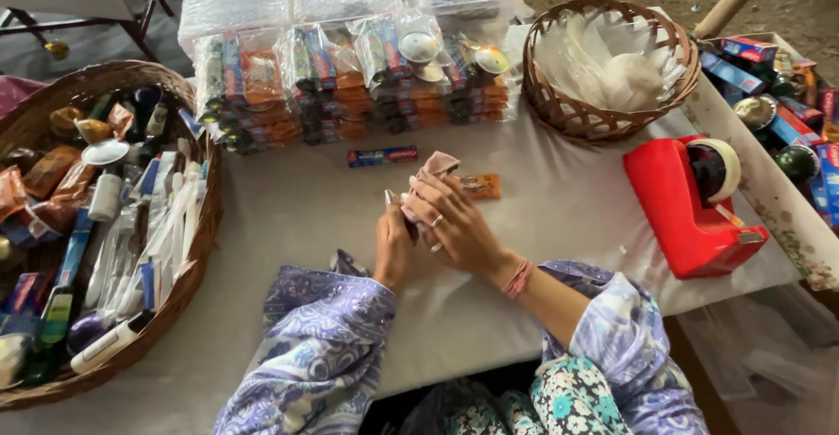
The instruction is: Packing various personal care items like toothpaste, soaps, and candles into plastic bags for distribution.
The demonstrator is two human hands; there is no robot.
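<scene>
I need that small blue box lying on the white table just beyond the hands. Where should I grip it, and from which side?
Judging by its pose, take the small blue box from above, pinching its two long sides near the middle. It lies flat and alone on the table, long axis running left to right, so both long sides look free. The right hand sits nearest; both hands are busy with a pinkish packet.

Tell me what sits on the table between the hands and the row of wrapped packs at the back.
In the head view, a small blue tube box lies there alone; the rest of the table is bare.
</scene>
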